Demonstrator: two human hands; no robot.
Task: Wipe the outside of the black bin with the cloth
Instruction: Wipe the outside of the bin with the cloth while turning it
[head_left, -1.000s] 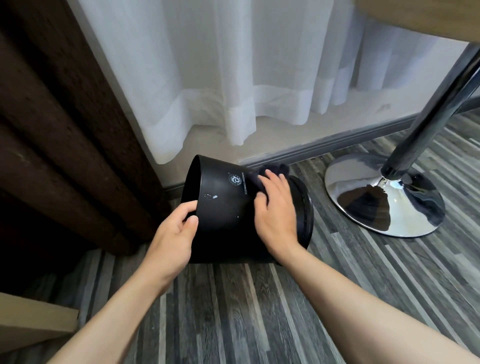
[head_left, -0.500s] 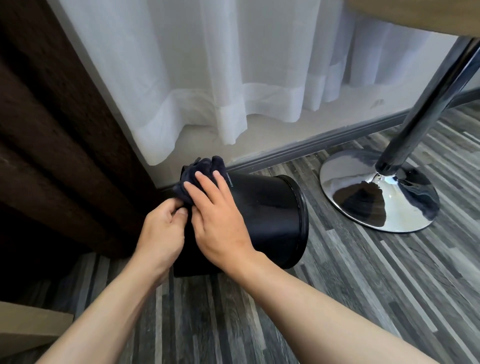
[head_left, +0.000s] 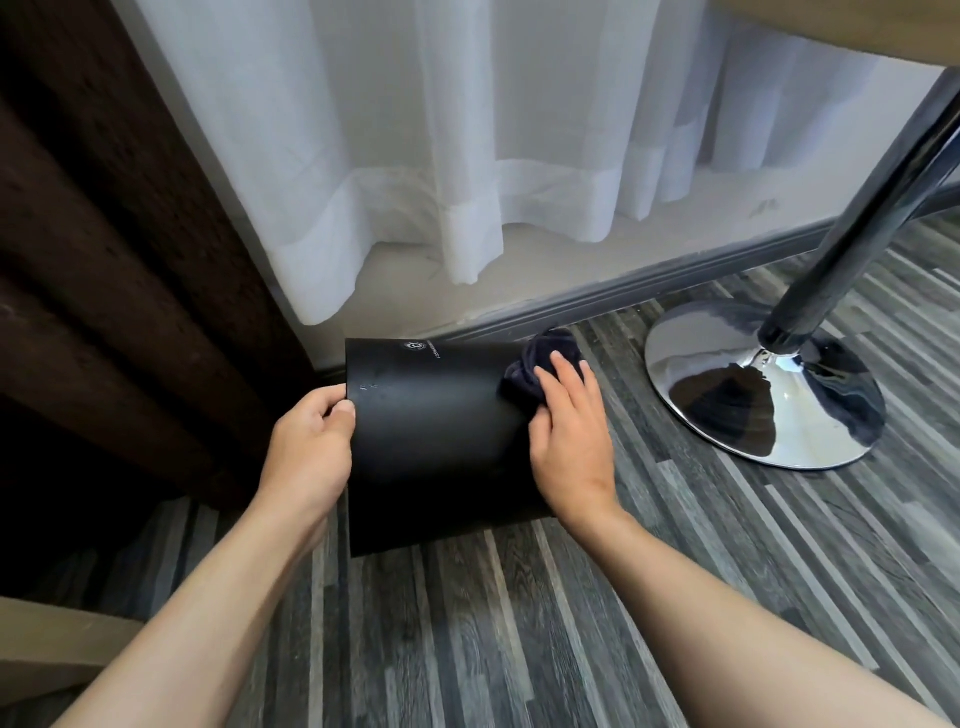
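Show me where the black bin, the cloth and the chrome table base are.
black bin (head_left: 431, 441), head view, middle of its side wall.
cloth (head_left: 540, 358), head view, bunched top.
chrome table base (head_left: 727, 364), head view, its dome.

Black bin on its side, cloth at its right end

At frame centre the black bin (head_left: 436, 441) lies sideways above striped wood floor (head_left: 519, 634). The left hand (head_left: 309, 452) grips its left edge; the right hand (head_left: 569, 436) presses a dark cloth (head_left: 540, 358) against its right end. A chrome table base (head_left: 748, 405) stands at right, white curtain (head_left: 467, 156) above.
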